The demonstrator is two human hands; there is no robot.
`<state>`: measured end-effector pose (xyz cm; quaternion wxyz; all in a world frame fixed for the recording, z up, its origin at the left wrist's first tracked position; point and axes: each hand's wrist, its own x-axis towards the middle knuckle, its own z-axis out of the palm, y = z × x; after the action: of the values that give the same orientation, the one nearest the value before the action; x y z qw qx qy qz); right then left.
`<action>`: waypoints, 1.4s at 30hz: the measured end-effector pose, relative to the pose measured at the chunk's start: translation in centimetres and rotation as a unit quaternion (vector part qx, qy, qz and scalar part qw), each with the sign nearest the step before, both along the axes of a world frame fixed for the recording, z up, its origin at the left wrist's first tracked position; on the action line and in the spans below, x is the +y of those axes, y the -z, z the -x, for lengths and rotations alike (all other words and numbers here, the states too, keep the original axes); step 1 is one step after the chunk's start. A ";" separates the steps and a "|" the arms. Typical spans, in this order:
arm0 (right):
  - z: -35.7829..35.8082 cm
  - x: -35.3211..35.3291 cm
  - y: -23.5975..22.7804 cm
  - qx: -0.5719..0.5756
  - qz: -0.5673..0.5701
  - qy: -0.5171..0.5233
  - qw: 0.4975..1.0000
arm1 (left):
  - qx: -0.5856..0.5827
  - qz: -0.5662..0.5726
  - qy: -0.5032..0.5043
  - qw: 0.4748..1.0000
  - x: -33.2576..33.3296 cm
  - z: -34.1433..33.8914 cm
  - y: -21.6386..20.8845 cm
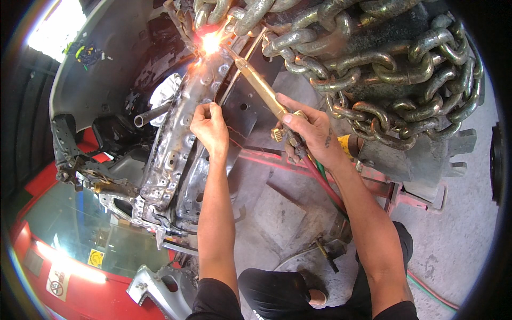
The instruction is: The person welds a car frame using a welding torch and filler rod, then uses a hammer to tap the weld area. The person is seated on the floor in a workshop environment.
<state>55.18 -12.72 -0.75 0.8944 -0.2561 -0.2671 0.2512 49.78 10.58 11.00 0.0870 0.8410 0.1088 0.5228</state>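
Note:
My right hand [312,128] is wrapped round the brass body of a gas torch [261,88], by its valve knobs. The torch points up and to the left, and its tip ends in a bright flame [211,42] with orange glare on the metal. That glare hides the exact spot being heated. Fingers pinched, my left hand [210,125] holds a thin copper-coloured wire [234,136], which trails off to the right. This hand is close over a long bare-metal car body rail [173,138] with holes and spot marks; whether it rests on the rail I cannot tell.
Heavy steel chains [384,69] hang at the upper right. Red and green hoses [326,184] run down from the torch. A metal tube [152,114] and white cloth [166,93] are left of the rail. A pink-red frame beam [277,160] crosses below; a red car panel [106,290] stands lower left.

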 end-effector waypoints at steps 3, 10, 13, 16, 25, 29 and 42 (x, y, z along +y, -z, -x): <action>0.1 0.0 -0.1 0.006 0.002 0.001 1.000 | -0.003 -0.005 0.002 1.000 -0.4 -0.1 0.0; 0.0 0.0 0.0 0.012 -0.003 -0.006 1.000 | -0.005 0.000 0.001 1.000 -0.3 -0.1 0.0; 0.1 -0.1 -0.3 0.012 -0.003 -0.006 1.000 | -0.003 0.005 0.001 1.000 -0.3 -0.1 0.0; 0.1 -0.1 -0.3 0.012 -0.001 -0.004 1.000 | -0.004 0.002 0.001 1.000 -0.5 -0.1 0.0; 0.1 -0.2 -0.3 0.010 -0.006 -0.008 1.000 | -0.004 0.004 0.003 1.000 -0.6 -0.2 -0.1; 0.0 -0.1 -0.2 0.008 -0.009 -0.011 1.000 | 0.001 0.019 0.004 1.000 -0.8 -0.2 -0.2; 0.0 -0.2 -0.4 0.007 -0.009 -0.006 1.000 | 0.001 0.021 0.018 1.000 -0.4 -0.4 -0.1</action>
<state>55.14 -12.94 -0.39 0.8970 -0.2443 -0.2648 0.2559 50.19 10.16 11.11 0.1136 0.8411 0.1046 0.5184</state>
